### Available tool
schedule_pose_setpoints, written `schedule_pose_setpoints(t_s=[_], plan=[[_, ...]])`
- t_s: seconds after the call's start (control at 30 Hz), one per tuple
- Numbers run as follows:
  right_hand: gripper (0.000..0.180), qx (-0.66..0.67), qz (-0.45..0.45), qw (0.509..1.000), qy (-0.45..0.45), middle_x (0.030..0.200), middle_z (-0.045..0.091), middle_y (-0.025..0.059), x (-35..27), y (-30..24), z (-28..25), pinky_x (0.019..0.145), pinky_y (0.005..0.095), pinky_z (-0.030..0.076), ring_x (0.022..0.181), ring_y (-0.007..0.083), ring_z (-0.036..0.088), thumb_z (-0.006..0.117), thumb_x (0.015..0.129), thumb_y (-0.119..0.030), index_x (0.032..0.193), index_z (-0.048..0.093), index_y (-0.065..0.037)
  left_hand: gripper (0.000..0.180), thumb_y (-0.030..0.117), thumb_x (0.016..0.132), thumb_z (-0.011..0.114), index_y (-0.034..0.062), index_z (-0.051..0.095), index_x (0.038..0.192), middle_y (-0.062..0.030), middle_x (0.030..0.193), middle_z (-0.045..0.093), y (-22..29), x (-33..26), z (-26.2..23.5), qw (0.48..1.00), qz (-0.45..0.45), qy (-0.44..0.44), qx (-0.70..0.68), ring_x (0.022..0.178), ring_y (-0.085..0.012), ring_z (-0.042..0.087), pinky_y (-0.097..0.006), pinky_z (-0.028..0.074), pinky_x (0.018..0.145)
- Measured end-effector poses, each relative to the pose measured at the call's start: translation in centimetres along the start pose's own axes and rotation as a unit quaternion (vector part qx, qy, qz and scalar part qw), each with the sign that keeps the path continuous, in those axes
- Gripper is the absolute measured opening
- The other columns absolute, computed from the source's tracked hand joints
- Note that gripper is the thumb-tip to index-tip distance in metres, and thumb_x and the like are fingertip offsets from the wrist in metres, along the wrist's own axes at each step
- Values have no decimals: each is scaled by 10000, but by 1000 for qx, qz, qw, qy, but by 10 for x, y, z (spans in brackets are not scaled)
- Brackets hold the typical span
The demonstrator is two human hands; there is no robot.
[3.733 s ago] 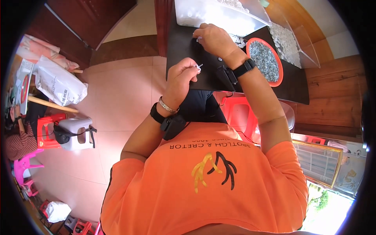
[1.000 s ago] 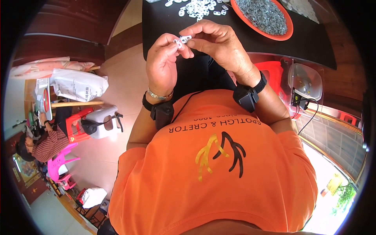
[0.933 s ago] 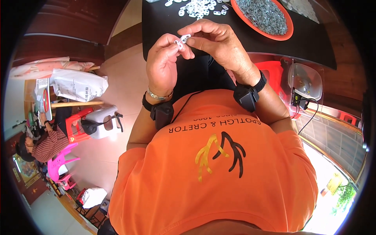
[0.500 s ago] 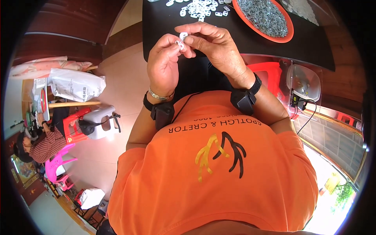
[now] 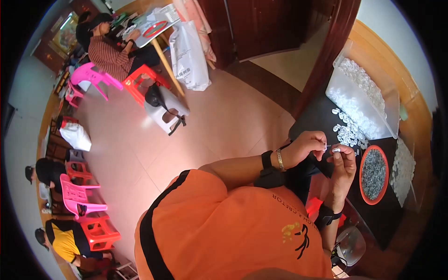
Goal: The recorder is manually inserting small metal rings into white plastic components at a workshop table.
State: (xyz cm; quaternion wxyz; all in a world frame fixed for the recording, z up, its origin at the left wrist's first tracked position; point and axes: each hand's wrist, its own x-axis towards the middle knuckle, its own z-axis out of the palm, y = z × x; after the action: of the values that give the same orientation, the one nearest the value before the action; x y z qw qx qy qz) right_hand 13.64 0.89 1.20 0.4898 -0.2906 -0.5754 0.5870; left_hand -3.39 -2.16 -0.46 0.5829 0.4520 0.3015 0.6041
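In front of the black table edge my left hand [image 5: 305, 148] pinches a small white plastic piece [image 5: 325, 146] between thumb and fingertips, with a thin metal bit sticking out of it. Close beside it, my right hand [image 5: 343, 165] is closed, thumb against fingers, on another small whitish piece [image 5: 336, 150]. The two pieces are slightly apart. Just past my hands, loose white plastic pieces with holes [image 5: 347, 134] lie in a heap. To the right of my right hand stands an orange-red round tray [image 5: 374, 203] full of small silvery metal parts [image 5: 374, 173].
A translucent bin [image 5: 343, 99] of white pieces stands at the back of the black table [image 5: 311, 114]. Clear plastic with more white pieces [image 5: 402, 170] lies at the right. Stools [image 5: 165, 116] and chairs [image 5: 81, 196] stand leftward. Several people sit there, one in a striped shirt [image 5: 109, 58].
The view has swung toward the left, so my hands now appear at the right. The white pieces, close together before, now show a small gap between them.
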Motion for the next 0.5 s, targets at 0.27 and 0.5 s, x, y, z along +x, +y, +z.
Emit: schedule_pose_setpoints(t_s=[0.27, 0.5], plan=[[145, -21, 7, 1000, 5, 913, 638, 28, -2, 1, -4, 696, 218, 458, 808, 92, 590, 610, 916, -85, 1052, 609, -36, 192, 185, 875, 521, 25, 544, 772, -36, 701, 561, -4, 5, 0, 1000, -5, -3, 0, 655, -118, 571, -251, 437, 655], [153, -3, 12, 1000, 3, 851, 624, 10, -4, 7, -12, 658, 208, 448, 718, 76, 557, 623, 913, -97, 1051, 616, -33, 195, 183, 875, 524, 16, 553, 778, -36, 698, 558, -7, 5, 4, 1000, -9, -12, 5, 643, -115, 569, -251, 439, 644]])
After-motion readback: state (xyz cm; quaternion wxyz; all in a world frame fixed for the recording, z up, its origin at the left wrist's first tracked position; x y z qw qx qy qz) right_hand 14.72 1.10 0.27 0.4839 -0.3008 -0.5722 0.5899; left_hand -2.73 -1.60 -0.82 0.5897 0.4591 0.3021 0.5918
